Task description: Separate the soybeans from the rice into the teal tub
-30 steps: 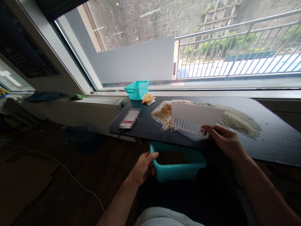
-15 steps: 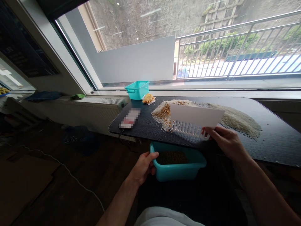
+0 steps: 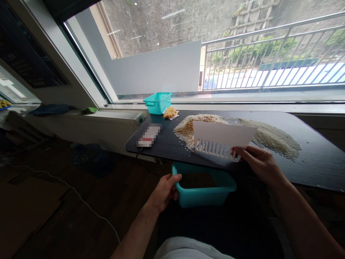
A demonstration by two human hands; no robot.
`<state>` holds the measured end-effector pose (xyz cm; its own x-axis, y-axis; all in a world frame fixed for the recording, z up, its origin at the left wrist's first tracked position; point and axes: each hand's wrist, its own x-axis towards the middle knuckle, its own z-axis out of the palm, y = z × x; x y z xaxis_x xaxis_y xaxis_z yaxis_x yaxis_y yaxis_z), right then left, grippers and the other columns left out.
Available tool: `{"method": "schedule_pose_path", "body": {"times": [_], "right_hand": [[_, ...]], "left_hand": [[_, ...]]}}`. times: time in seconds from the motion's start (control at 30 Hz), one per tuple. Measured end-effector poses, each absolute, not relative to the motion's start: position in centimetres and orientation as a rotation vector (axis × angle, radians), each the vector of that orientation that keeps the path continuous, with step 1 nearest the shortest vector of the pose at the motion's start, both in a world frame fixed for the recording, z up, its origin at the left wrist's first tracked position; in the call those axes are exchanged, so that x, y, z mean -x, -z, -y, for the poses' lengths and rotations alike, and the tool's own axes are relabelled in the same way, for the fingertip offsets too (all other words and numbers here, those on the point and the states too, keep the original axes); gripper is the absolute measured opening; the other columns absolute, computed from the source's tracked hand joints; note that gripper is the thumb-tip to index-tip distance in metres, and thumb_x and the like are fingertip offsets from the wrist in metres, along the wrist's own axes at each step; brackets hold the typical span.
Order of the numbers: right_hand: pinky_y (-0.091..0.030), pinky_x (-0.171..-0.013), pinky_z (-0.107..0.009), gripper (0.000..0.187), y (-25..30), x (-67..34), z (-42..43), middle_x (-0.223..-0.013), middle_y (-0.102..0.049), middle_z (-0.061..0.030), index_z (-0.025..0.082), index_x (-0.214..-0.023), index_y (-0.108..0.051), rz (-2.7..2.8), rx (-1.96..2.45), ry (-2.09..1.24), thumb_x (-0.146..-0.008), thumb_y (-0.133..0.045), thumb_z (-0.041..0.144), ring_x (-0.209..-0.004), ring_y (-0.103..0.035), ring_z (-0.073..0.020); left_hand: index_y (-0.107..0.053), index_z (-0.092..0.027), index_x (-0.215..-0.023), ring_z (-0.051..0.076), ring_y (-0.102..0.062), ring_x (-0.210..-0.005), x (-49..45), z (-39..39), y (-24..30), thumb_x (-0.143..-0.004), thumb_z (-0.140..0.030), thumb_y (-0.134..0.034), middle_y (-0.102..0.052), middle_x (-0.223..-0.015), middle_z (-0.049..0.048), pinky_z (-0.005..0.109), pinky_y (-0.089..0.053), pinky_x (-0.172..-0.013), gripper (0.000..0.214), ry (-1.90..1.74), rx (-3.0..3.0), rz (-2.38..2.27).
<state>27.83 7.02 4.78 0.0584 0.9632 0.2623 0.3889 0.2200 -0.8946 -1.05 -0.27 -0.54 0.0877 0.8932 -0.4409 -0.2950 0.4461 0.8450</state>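
Note:
My left hand (image 3: 165, 190) is closed on the left rim of a teal plastic bin (image 3: 205, 197), thumb over the edge. The bin sits just below the table's front edge, with dark brown grains (image 3: 198, 180) inside. In my right hand (image 3: 256, 160) is a white slotted plastic scoop (image 3: 223, 135), gripped at its lower right corner and tilted with the slots toward me. Behind the scoop, partly hidden by it, a pile of white grains mixed with yellow kernels (image 3: 187, 129) lies on the table. To its right spreads a heap of pale rice-like grains (image 3: 277, 138).
The dark table (image 3: 318, 158) stands against the window. A second teal bin (image 3: 158, 103), a yellowish snack-like item on paper (image 3: 170, 113) and a blurred-out flat object with a cord (image 3: 149, 135) are at its left. A radiator (image 3: 115, 126) runs beside it.
The slotted scoop has dipped very slightly toward me in my right hand. My left hand and the bin it holds stay where they were.

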Motion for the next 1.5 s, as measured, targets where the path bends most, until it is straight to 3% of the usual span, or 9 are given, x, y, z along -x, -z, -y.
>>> {"method": "schedule_pose_path", "body": {"times": [0.43,0.93,1.23,1.5], "right_hand": [[-0.049,-0.063,-0.031,0.041,-4.7,-27.9,-6.9,-0.062,-0.068,-0.0014,0.024,-0.061,-0.070,1.565,1.318,-0.725,-0.066,-0.065,0.064,-0.063,-0.061,-0.0184],[-0.046,-0.058,-0.028,0.033,-4.7,-27.0,-7.4,-0.061,-0.066,-0.0005,0.023,-0.064,-0.071,1.514,1.363,-0.722,-0.068,-0.066,0.056,-0.059,-0.057,-0.0157],[-0.048,-0.064,-0.029,0.038,-4.8,-25.0,-7.5,-0.063,-0.068,-0.0023,0.021,-0.060,-0.069,1.602,1.279,-0.780,-0.070,-0.065,0.057,-0.063,-0.060,-0.0172],[-0.046,-0.057,-0.027,0.044,-5.1,-23.6,-8.4,-0.061,-0.065,-0.0019,0.019,-0.063,-0.069,1.647,1.230,-0.811,-0.069,-0.064,0.063,-0.057,-0.055,-0.0144]], "left_hand": [[-0.047,-0.019,-0.061,0.006,-0.041,-0.034,1.2,0.2,0.7,-0.058,-0.051,-0.078,-0.041,-0.044,-0.0090,0.018,-0.030,-0.034,0.045,-0.983,-0.661,-1.145],[-0.047,-0.019,-0.062,0.006,-0.041,-0.033,2.1,0.2,0.6,-0.061,-0.048,-0.077,-0.039,-0.044,-0.0097,0.018,-0.029,-0.034,0.043,-1.028,-0.652,-1.156],[-0.046,-0.019,-0.062,0.006,-0.040,-0.033,2.4,0.1,0.6,-0.061,-0.048,-0.078,-0.039,-0.044,-0.0101,0.018,-0.027,-0.034,0.042,-1.038,-0.646,-1.149],[-0.047,-0.019,-0.063,0.006,-0.040,-0.033,2.7,0.1,0.7,-0.063,-0.048,-0.076,-0.041,-0.044,-0.0094,0.019,-0.027,-0.034,0.041,-1.037,-0.661,-1.155]]}}
